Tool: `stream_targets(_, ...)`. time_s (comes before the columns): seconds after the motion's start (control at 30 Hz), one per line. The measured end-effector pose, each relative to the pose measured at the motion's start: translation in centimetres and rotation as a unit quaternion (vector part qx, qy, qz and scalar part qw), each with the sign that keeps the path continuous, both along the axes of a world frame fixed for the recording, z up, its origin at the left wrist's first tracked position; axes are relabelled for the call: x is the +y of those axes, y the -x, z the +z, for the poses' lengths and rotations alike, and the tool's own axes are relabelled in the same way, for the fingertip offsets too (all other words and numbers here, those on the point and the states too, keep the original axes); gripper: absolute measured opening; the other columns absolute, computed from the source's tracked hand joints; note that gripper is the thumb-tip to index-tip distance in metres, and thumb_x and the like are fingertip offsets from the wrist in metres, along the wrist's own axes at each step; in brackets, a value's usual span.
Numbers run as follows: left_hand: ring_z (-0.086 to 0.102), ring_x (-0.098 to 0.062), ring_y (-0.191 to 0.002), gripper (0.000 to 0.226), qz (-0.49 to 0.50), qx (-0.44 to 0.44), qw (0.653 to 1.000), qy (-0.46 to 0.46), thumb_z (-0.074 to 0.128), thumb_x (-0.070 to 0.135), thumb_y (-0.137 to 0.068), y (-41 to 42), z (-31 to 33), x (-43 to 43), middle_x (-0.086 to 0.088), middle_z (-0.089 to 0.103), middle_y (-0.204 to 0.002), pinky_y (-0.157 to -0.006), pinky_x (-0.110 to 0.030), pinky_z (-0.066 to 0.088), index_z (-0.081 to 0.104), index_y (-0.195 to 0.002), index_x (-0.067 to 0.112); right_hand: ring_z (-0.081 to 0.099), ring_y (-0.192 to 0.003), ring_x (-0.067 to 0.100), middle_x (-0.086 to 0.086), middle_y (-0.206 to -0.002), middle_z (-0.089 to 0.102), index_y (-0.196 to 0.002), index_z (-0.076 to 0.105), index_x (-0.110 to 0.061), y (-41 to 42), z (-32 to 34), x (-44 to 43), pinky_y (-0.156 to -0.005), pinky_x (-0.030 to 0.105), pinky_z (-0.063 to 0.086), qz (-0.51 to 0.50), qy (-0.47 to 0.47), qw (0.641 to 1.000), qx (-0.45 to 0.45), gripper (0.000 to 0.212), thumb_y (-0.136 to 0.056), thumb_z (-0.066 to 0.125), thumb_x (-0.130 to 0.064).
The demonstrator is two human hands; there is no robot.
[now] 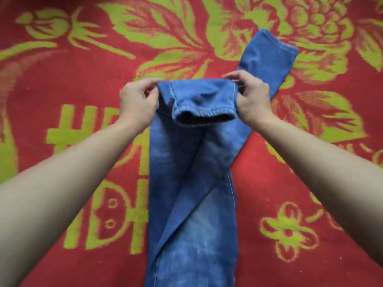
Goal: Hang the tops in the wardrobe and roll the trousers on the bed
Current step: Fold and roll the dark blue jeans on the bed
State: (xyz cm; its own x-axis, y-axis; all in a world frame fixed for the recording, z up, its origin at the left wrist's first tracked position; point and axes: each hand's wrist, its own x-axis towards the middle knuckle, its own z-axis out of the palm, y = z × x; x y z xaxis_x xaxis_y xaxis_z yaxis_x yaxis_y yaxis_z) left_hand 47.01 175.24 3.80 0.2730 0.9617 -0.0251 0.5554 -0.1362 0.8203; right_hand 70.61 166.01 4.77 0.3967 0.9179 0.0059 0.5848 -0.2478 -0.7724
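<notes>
Blue denim trousers (192, 204) lie lengthwise on the bed, running from the bottom edge up the middle. One leg (267, 59) angles off to the upper right, its hem flat on the cover. The other leg's end is folded back toward me, its hem opening (202, 117) facing me. My left hand (137, 102) pinches the left edge of that fold. My right hand (251, 98) pinches its right edge. Both hold the fold slightly raised off the cloth below.
A red bedcover (62, 83) with large yellow-green flowers and leaves fills the whole view under the trousers. My bare forearms reach in from the lower left and lower right.
</notes>
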Motion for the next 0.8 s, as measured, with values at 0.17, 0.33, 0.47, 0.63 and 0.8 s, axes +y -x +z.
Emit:
stream_targets(0.17, 0.053, -0.036, -0.125, 0.053, 0.156, -0.247, 0.948, 0.127, 0.054, 0.02, -0.096, -5.5, 3.7, 10.1, -0.031, 0.048, -0.138, -0.101, -0.04, 0.048, 0.036, -0.145, 0.015, 0.054, -0.118, 0.012, 0.001, -0.127, 0.052, -0.151, 0.033, -0.013, -0.4, 2.9, 12.3, -0.109, 0.037, 0.043, -0.102, 0.033, 0.977, 0.183, 0.075, -0.087, 0.07, -0.029)
stream_targets(0.33, 0.037, -0.028, -0.14, 0.063, 0.103, -0.125, 0.981, 0.106, 0.051, 0.039, -0.098, -7.2, 2.0, 9.3, -0.014, 0.039, -0.152, -0.114, -0.04, 0.035, 0.03, -0.15, 0.011, 0.037, -0.142, 0.019, 0.006, -0.155, 0.039, -0.154, 0.026, -0.013, -2.1, 0.6, 11.7, -0.114, 0.026, 0.03, -0.128, 0.129, 0.977, 0.109, 0.08, -0.091, 0.062, -0.046)
stream_targets(0.47, 0.012, -0.029, -0.15, 0.067, -0.118, 0.157, 0.98, 0.033, 0.048, 0.047, -0.099, -6.0, -2.7, 1.7, -0.02, 0.014, -0.161, -0.121, -0.038, 0.014, 0.028, -0.153, 0.013, 0.041, -0.136, 0.033, 0.014, -0.145, 0.043, -0.144, 0.039, -0.016, -4.0, -4.2, 5.9, -0.112, 0.037, 0.034, -0.3, 0.258, 0.918, 0.011, 0.073, -0.082, 0.066, -0.045)
stream_targets(0.63, 0.006, -0.033, -0.149, 0.073, -0.244, 0.276, 0.929, -0.025, 0.04, 0.068, -0.09, -6.6, -6.3, -8.8, -0.019, 0.006, -0.162, -0.115, -0.055, 0.018, 0.04, -0.147, 0.023, 0.058, -0.121, 0.025, 0.01, -0.137, 0.055, -0.134, 0.049, -0.01, -6.8, -7.7, 1.5, -0.1, 0.036, 0.049, -0.45, 0.21, 0.847, 0.19, 0.081, -0.069, 0.08, -0.047)
stream_targets(0.8, 0.05, -0.028, -0.092, 0.059, -0.359, 0.317, 0.865, -0.147, 0.065, 0.069, -0.07, -9.2, -6.2, -14.3, -0.008, 0.051, -0.107, -0.072, -0.039, 0.035, 0.055, -0.1, 0.018, 0.057, -0.054, 0.009, -0.007, -0.067, 0.065, -0.087, 0.065, -0.019, -9.0, -7.0, 1.5, -0.046, 0.018, 0.04, -0.371, 0.056, 0.797, 0.473, 0.014, -0.09, 0.063, -0.032)
